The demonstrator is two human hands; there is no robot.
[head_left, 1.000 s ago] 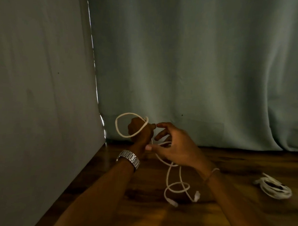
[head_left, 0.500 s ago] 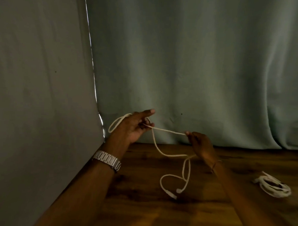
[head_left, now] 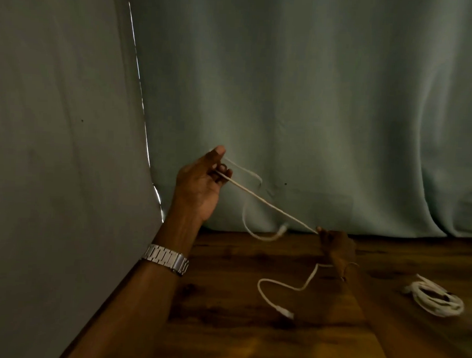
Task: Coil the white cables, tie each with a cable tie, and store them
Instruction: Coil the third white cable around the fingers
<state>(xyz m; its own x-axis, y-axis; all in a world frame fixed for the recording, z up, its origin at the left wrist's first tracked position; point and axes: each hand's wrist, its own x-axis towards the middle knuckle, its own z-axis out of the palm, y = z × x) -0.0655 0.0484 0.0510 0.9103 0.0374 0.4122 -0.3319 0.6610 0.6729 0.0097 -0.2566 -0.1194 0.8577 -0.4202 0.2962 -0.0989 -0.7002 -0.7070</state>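
One coiled cable (head_left: 438, 297) lies on the tabletop (head_left: 224, 300) at 4 o'clock; whether it is tied cannot be told. A second white cable (head_left: 269, 204) is in hand and mostly uncoiled. The left hand (head_left: 201, 182) at 10 o'clock curls its fingers round one loop. The right hand (head_left: 335, 242) pinches the taut run lower right of it. One free end trails on the tabletop at 6 o'clock. Judged remaining: coiling, tying, storing.

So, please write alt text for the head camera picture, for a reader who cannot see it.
Two hands stretch a white cable taut above a wooden table: the left hand holds it high, the right hand pinches it lower. A coiled white cable lies at right, before a grey-green curtain.
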